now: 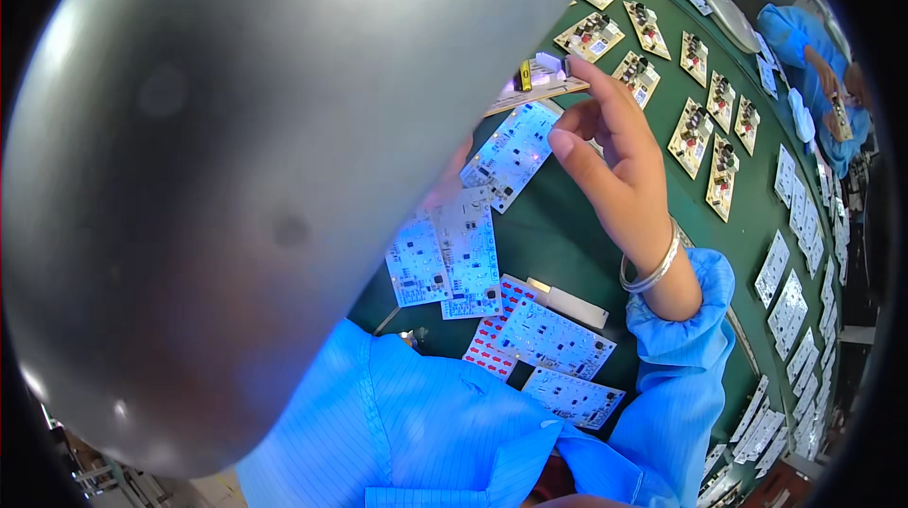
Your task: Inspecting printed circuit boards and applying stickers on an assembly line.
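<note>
A circuit board (537, 92) with a yellow part standing on it is tilted over the bench, seen nearly edge-on. My right hand (619, 153) reaches to its right end. The index fingertip touches a small grey part there, and the thumb is held well apart. Only a small, blurred bit of my left hand (461, 163) shows past a large grey rounded shade (284, 148), and its fingers are hidden. White circuit boards lie beneath, one lit bluish (514, 153), others overlapping (468, 248) closer to me.
More white boards (556, 336) lie at the near edge beside a sheet with red arrows (487, 345). Tan boards with tall components (692, 134) stand on the green bench (653, 196) at the far right. White boards (787, 314) line its right side. Another person (813, 63) in blue holds a board there.
</note>
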{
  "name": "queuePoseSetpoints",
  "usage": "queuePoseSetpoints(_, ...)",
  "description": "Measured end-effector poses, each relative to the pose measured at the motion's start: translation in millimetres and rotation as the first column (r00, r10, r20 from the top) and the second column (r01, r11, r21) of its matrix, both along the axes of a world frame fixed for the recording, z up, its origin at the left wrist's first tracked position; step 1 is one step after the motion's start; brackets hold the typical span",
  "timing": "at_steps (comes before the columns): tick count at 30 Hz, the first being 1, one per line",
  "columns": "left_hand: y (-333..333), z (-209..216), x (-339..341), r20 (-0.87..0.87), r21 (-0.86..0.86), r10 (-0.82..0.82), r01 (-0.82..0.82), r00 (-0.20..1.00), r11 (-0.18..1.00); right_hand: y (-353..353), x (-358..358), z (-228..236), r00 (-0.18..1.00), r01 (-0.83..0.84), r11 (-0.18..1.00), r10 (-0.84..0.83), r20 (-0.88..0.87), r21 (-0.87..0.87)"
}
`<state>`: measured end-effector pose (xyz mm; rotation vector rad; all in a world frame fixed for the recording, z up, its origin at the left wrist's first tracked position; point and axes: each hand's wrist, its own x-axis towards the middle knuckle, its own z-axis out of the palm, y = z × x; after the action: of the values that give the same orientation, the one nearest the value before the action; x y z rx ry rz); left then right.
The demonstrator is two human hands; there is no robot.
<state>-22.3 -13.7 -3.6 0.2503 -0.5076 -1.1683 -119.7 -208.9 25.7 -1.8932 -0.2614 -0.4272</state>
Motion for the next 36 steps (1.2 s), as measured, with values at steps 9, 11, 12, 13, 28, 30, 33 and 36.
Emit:
queuePoseSetpoints(9,0,-2,4,-0.176,0.065,-0.012,0.024,0.984,0.998,2,3,-7,0.966,0.092,0.97,-0.032,0.255,-0.226)
queuePoseSetpoints(11,1,-1,5,-0.149,0.05,-0.041,0.049,0.988,0.998,2,-2,-1,0.97,0.109,0.956,-0.042,0.238,-0.274)
queuePoseSetpoints(12,2,0,5,-0.133,0.052,-0.048,0.055,0.99,0.997,1,-4,3,0.972,0.118,0.947,-0.049,0.229,-0.298)
queuePoseSetpoints(13,4,1,5,-0.117,0.056,-0.052,0.058,0.992,0.997,1,-3,7,0.96,0.124,0.939,-0.032,0.277,-0.322)
queuePoseSetpoints(28,31,-6,-11,-0.132,0.44,0.162,-0.088,0.978,0.894,9,-5,16,0.97,-0.099,0.946,0.161,0.183,-0.309)
queuePoseSetpoints(30,25,-10,-6,-0.138,0.368,0.079,-0.023,0.987,0.929,7,-8,15,0.979,-0.077,0.956,0.126,0.162,-0.282)
queuePoseSetpoints(33,9,5,-7,0.045,0.346,-0.076,0.056,0.996,0.937,-6,-20,18,0.992,-0.066,0.97,0.089,0.089,-0.235)
queuePoseSetpoints(36,2,14,-14,0.506,0.529,-0.082,-0.234,0.859,0.816,-28,-37,10,0.996,-0.019,0.976,0.038,0.083,-0.216)
